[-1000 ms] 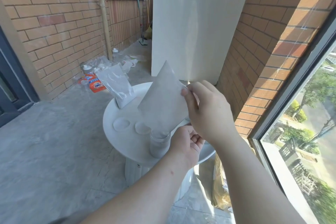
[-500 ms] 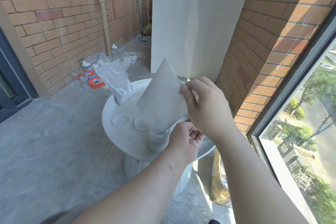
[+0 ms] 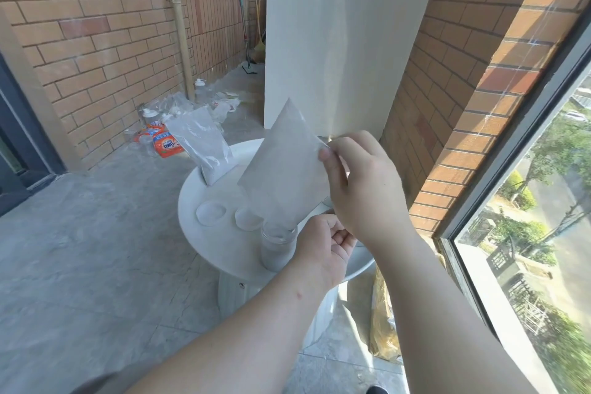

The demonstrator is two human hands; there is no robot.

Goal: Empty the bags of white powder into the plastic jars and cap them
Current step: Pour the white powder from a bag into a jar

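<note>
Round white table (image 3: 204, 243), jar work at its 6 o'clock edge.

Step judged in hand: emptying the powder bag (image 3: 283, 176) into the clear plastic jar (image 3: 275, 248).

- Bag was raised over the jar, its low corner at the jar mouth.
- Right hand (image 3: 363, 192) pinched the bag's upper edge at 3 o'clock, thumb in front and fingers behind.
- Left hand (image 3: 321, 249) sat at the jar's 3 o'clock side with its fingers curled. Could not tell whether it gripped the jar's neck or the bag's corner.
- Jar showed grey-white fill through most of its wall.

To do it well, probably:
- Keep the low corner inside the rim.
- Lift the high end slowly so the powder slides rather than dumps.
- Brace the jar, since it stood near the table edge.
- Watch the fill level, as overflow looked like the main risk.

Orientation: the bag's long axis ran steeply, about 1 to 7 o'clock in view, with the outlet end down at the jar and the closed end up.

A second powder bag (image 3: 201, 144) stood at the table's 10 o'clock. Two lids (image 3: 211, 214) lay flat at 9 o'clock, waiting for capping.
</note>
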